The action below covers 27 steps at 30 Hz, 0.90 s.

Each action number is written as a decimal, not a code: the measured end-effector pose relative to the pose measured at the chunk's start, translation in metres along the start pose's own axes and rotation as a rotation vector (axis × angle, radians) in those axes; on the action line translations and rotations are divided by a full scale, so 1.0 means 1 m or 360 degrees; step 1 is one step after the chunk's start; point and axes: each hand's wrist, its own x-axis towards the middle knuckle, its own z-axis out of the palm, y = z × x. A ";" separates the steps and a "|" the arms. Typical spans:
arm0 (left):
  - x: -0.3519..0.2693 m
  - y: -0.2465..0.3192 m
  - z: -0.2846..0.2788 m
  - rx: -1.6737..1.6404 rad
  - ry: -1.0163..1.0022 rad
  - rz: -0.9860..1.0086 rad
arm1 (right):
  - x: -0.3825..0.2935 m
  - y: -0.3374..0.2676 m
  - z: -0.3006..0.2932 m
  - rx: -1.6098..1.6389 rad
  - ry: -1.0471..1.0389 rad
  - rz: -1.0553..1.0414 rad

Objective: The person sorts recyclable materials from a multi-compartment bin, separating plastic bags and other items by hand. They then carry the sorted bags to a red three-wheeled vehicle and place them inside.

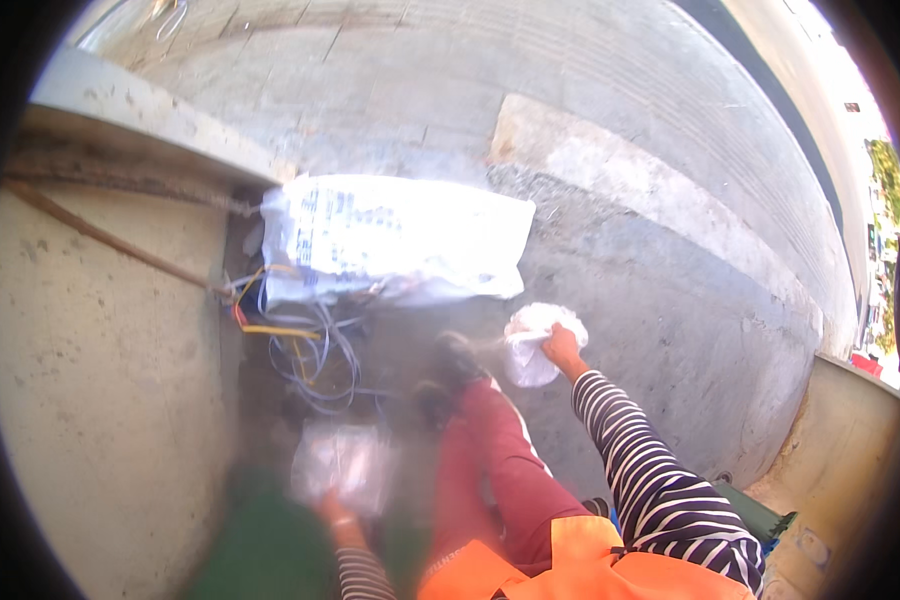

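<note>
My right hand is closed on the bunched top of a white plastic bag, held out over the concrete to the right of my legs. At the lower left, my left hand grips the near edge of a clear plastic bag; what is in it is too blurred to tell. A large white woven sack with blue printing lies in front of my feet, overexposed in places. Between the sack and the clear bag lie tangled pale straps and a yellow strip.
A beige wall with a rusty rod across it stands at the left. Something green, blurred, is near my left arm. A raised concrete kerb runs across the right. A green bin stands at the lower right.
</note>
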 end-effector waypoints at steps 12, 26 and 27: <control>-0.200 0.259 0.236 0.0381 -0.0063 0.0939 | 0.027 0.064 -0.345 0.0116 0.0745 0.0831; -0.245 0.478 0.272 -0.0299 0.0359 0.1418 | 0.381 0.121 -0.450 0.0105 0.0339 0.0355; -0.241 0.495 0.273 -0.0402 0.0338 0.1582 | 0.410 0.098 -0.466 0.0085 0.0288 0.0254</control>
